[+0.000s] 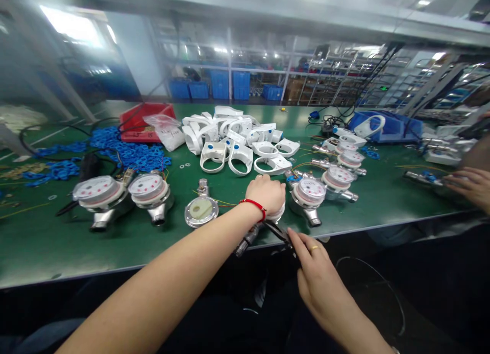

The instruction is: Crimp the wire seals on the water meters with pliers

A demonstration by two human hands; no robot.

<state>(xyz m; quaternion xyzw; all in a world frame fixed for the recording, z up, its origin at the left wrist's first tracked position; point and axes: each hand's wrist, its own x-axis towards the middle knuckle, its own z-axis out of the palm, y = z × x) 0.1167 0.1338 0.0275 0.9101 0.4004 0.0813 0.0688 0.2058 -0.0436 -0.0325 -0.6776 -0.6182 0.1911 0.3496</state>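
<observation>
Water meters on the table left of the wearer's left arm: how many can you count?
3: one dialled meter far left, a second dialled meter beside it, and an open meter nearer the left hand. None seems hidden there.

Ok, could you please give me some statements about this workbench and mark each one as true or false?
1. The left hand lies over a water meter at the table's front edge. True.
2. The red bracelet is on the right wrist. False: it is on the left wrist.
3. White plastic covers lie in a pile behind the left hand. True.
4. The table has a red top. False: it is green; only a tray at the back left is red.
5. The right hand holds a dark tool. True.
6. No other hand shows. False: another person's hand is at the right edge.
</observation>
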